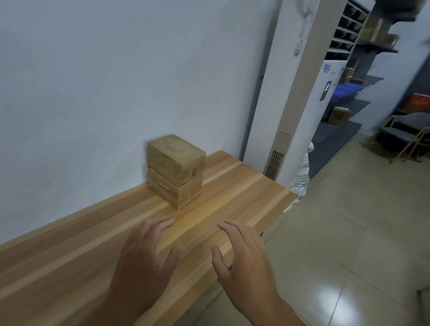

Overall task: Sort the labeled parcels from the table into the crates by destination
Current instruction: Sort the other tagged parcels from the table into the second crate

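Left hand (147, 255) and right hand (245, 257), both spread and empty, hover over the pale wooden surface (74, 241), stacked brown cardboard parcels (174, 170) straight ahead, slightly nearer the left.

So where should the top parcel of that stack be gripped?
Judging from this view, clasp the top parcel by its two opposite side faces, left hand and right hand coming from the table's open side; the wall blocks its back and the lower parcel its underside.

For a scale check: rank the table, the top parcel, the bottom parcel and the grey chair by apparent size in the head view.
1. table
2. grey chair, though distance shrinks it
3. top parcel and bottom parcel: alike, unranked
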{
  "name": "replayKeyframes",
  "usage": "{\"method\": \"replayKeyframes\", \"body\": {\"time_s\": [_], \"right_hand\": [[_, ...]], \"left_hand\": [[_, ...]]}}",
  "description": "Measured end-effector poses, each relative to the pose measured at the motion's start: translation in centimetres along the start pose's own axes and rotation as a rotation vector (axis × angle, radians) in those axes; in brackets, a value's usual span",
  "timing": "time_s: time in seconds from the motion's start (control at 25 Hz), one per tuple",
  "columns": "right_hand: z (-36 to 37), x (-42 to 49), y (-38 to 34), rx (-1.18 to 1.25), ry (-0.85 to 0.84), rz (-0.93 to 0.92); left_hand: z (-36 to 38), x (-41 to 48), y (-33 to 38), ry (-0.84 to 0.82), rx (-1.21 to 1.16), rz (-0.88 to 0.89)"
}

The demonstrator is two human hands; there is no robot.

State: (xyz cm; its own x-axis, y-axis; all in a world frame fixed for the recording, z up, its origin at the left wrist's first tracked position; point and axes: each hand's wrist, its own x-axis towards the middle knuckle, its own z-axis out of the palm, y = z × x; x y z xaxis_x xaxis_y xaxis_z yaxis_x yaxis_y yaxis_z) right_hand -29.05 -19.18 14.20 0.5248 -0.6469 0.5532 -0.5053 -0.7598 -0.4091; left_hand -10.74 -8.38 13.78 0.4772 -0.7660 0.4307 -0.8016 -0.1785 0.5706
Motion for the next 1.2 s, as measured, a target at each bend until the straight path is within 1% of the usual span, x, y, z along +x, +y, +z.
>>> {"method": "replayKeyframes", "body": {"time_s": [0.24, 0.48, 0.6, 0.8, 0.96, 1.08, 1.12, 1.2], "right_hand": [[0.9, 4.7, 7.0, 0.019, -0.061, -0.003], [4.9, 12.2, 12.1, 0.001, -0.132, -0.060], [6.7, 17.0, 14.4, -0.009, -0.156, -0.083], [11.0, 23.5, 17.2, 0.009, -0.185, -0.106], [15.7, 27.6, 19.0, 0.038, -0.278, -0.132], [19.4, 30.4, 20.5, 0.087, -0.360, -0.152], [20.9, 31.7, 21.2, 0.123, -0.393, -0.148], [23.5, 34.2, 22.8, 0.219, -0.436, -0.079]], "left_hand": [[6.0, 5.1, 1.4, -0.022, 0.013, -0.031], [11.3, 13.0, -1.2, 0.025, -0.039, -0.054], [13.5, 18.0, -2.7, 0.063, -0.089, -0.102], [16.1, 24.4, -5.8, 0.035, -0.059, -0.167], [17.7, 27.3, -8.8, 0.059, -0.026, -0.278], [18.6, 28.6, -10.7, 0.038, 0.017, -0.403], [19.2, 29.2, -11.5, 0.045, 0.031, -0.458], [20.3, 30.4, -12.2, 0.072, 0.024, -0.565]]}}
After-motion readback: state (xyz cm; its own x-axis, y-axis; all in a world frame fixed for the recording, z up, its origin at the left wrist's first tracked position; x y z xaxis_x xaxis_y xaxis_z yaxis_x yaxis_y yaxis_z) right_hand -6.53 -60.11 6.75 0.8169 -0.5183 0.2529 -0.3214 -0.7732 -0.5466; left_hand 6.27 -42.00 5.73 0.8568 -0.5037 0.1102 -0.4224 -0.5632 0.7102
